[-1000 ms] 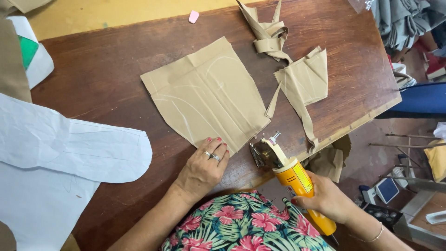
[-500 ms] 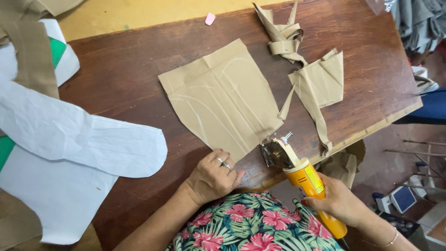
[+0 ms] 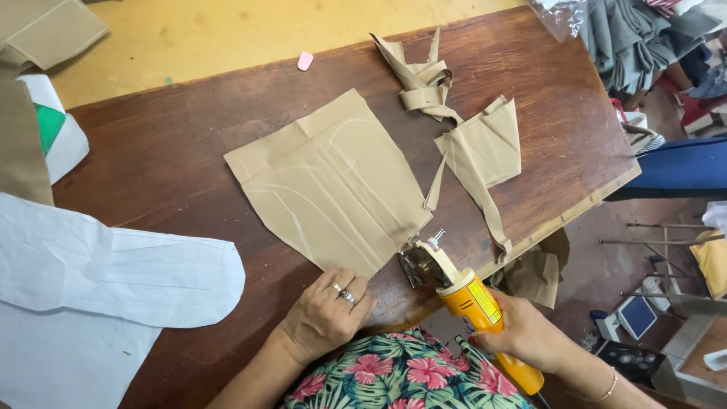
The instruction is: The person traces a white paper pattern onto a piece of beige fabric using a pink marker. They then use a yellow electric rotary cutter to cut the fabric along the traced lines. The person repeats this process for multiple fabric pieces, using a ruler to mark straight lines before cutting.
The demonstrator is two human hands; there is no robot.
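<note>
Head view: my right hand point(image 3: 522, 337) grips the orange rotary cutter point(image 3: 462, 291), its blade at the tan fabric's point(image 3: 333, 185) near corner. My left hand point(image 3: 326, 314) presses that fabric flat on the wooden table point(image 3: 151, 151), fingers spread.

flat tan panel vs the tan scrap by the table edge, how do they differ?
The panel lies flat and smooth; the scrap is creased, with strips trailing off it. The panel is larger and bears white chalk lines; none show on the scrap. The left hand rests at the panel's edge; nothing touches the scrap. Both are the same tan cloth.
</note>
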